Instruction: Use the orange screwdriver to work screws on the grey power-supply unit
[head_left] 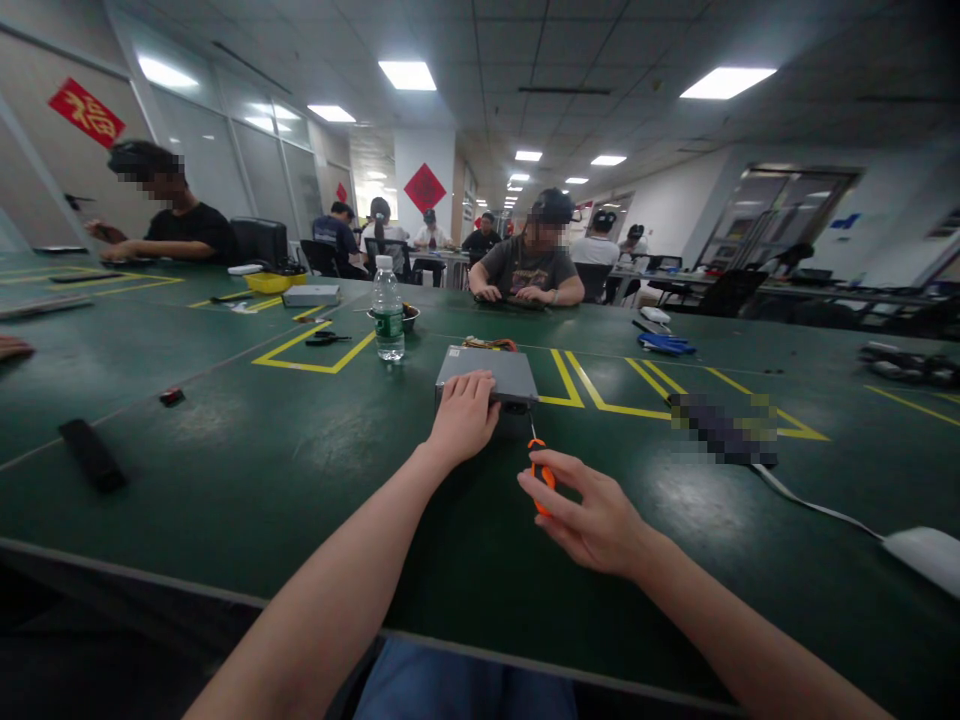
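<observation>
A grey metal box (504, 372) lies on the green table (300, 470) straight ahead of me, with coloured wires showing at its far side. My left hand (465, 415) rests on the box's near left corner, fingers curled over its edge. My right hand (589, 512) grips an orange-handled screwdriver (541, 478), whose thin shaft points at the box's near right corner.
A water bottle (388, 310) and a small bowl stand behind the box. Yellow tape lines (600, 400) mark the table. A black bar (91, 453) lies at left, a white device (926, 555) with a cable at right, blue gloves (666, 343) farther back. Several people sit at the tables beyond.
</observation>
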